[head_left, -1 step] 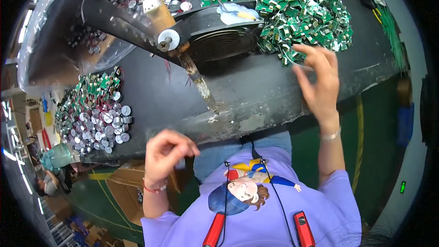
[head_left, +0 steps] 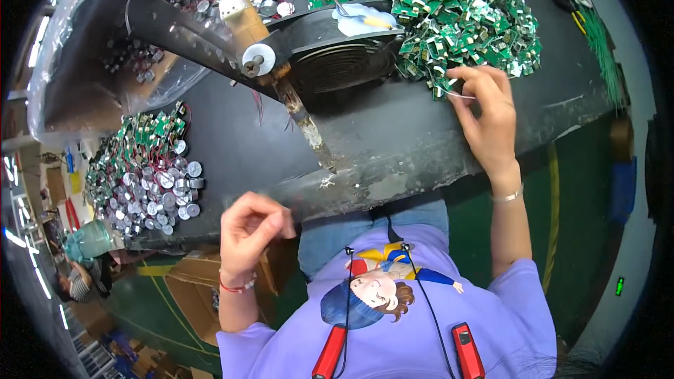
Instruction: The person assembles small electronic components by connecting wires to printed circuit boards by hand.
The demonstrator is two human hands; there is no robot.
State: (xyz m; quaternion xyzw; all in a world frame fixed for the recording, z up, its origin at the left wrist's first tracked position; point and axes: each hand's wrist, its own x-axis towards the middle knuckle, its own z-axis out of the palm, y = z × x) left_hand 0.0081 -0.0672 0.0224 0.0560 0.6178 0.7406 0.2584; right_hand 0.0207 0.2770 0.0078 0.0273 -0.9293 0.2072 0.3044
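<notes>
Green boards at the right hand's fingertips

Green circuit boards (head_left: 449,14) are lying in a big heap at the far right of the dark workbench (head_left: 393,140), just beyond the right hand (head_left: 488,109). That hand is reaching forward, fingers pinching together at the heap's near edge on what looks like a thin wire or small board; too small to tell which. Heap is sitting straight ahead of those fingertips, touching them. Left hand (head_left: 253,231) is hanging back at the bench's near edge, curled closed; cannot tell if anything is inside. A black fan (head_left: 344,56) is sitting just left of the heap. Another pile of boards with silver discs (head_left: 147,175) is lying well apart, far left.
</notes>
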